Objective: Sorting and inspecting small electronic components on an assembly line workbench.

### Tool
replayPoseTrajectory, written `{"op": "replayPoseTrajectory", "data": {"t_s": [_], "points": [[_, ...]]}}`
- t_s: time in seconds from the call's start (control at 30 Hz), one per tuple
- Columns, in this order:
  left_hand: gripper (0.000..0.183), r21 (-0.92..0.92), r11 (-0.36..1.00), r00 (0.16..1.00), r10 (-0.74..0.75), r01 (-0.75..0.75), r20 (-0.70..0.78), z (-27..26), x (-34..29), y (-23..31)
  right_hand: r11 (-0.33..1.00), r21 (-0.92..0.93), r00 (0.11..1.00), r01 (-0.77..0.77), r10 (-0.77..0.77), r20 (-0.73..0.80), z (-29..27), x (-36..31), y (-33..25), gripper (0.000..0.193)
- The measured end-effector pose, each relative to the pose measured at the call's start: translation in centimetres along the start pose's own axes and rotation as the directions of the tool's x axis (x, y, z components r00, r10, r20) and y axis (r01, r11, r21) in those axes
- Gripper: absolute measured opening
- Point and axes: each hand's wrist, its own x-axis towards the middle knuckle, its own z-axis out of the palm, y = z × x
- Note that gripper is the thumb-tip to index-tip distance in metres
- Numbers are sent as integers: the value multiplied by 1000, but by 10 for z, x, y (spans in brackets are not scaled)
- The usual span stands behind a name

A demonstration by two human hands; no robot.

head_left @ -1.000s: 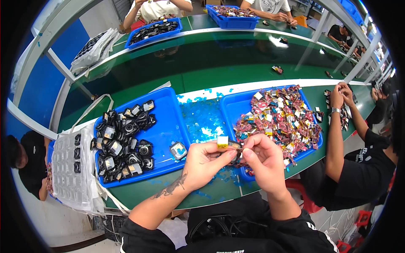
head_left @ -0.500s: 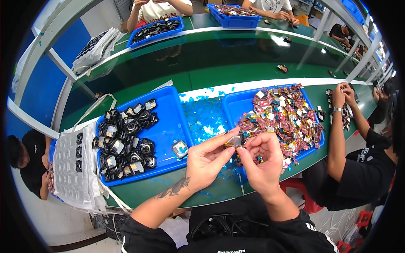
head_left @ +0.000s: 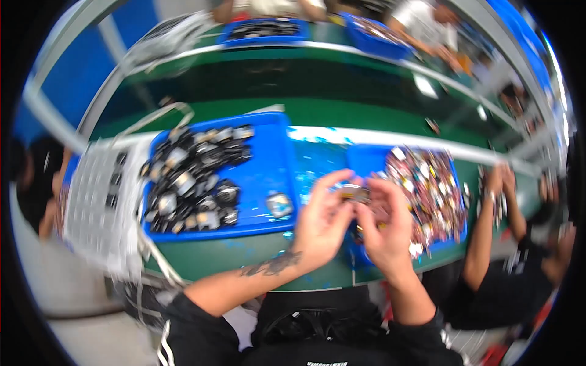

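Note:
Between my two hands is a small electronic part (head_left: 355,193), dark with a pale, shiny face; blur hides its details. My left hand (head_left: 325,221) pinches it from the left with thumb and fingers. From the other side, the curled fingers and thumb of my right hand (head_left: 388,227) close on it too. Both hands are raised over the gap between two blue trays. The left tray (head_left: 265,177) holds a heap of black camera-like housings (head_left: 198,177), with one silver-faced unit (head_left: 279,205) lying apart at its right. Many reddish circuit boards (head_left: 427,195) with wires fill the right tray (head_left: 370,155).
Left of the trays lies a stack of clear plastic blister trays (head_left: 101,201) with a few black pieces. Blue film scraps litter the green table (head_left: 244,256). At the right, a co-worker's hands (head_left: 500,177) handle parts. More blue bins (head_left: 264,41) stand across the bench.
The view has shifted and blurred, so the trays and bench sit differently in the picture. Both hands still hold the small part together, its pale face now tipped flatter.

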Motion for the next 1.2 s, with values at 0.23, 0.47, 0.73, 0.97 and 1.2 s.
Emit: {"op": "replayPoseTrajectory", "data": {"t_s": [0.23,0.47,0.73,0.97,1.2], "points": [[34,960,90,964,53,-265,261,-58,42,75,971,-44,881,-235,232,411,-25,112,7,46],[61,968,-230,892,-451,-103,-12,-80,36,75,839,-332,857,-431,495,141,22,239,134,61],[22,981,180,974,-199,-75,111,-84,52,72,801,-557,935,-221,336,111,-9,236,138,53],[20,870,159,864,288,-467,412,-37,42,31,908,-400,927,126,36,374,-48,168,56,26],[14,92,942,945,-326,322,33,-19,34,15,992,4,834,-125,103,542,-39,64,0,22]]}}
